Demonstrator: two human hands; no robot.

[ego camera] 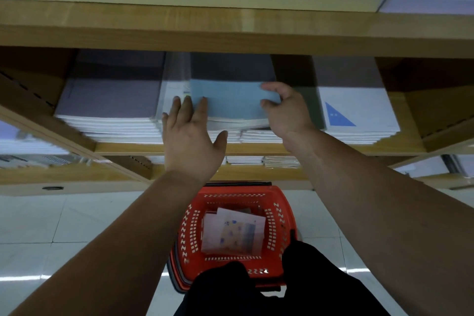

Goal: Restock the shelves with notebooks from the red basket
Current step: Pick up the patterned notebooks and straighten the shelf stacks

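A light blue notebook (230, 100) lies on top of the middle stack on the wooden shelf (164, 147). My left hand (191, 133) rests flat on its left part with straight fingers. My right hand (284, 109) holds the notebook's right edge, thumb and fingers curled around it. On the floor below, between my arms, stands the red basket (191, 238). Pale notebooks (233, 232) with small blue patterns lie inside it.
A grey-covered stack (110, 100) sits left of the middle stack, and a white stack with a blue triangle (359, 110) sits to the right. An upper shelf board (230, 31) overhangs the stacks. More notebooks (256, 160) lie on the shelf below. My dark-clothed legs (295, 285) are beside the basket.
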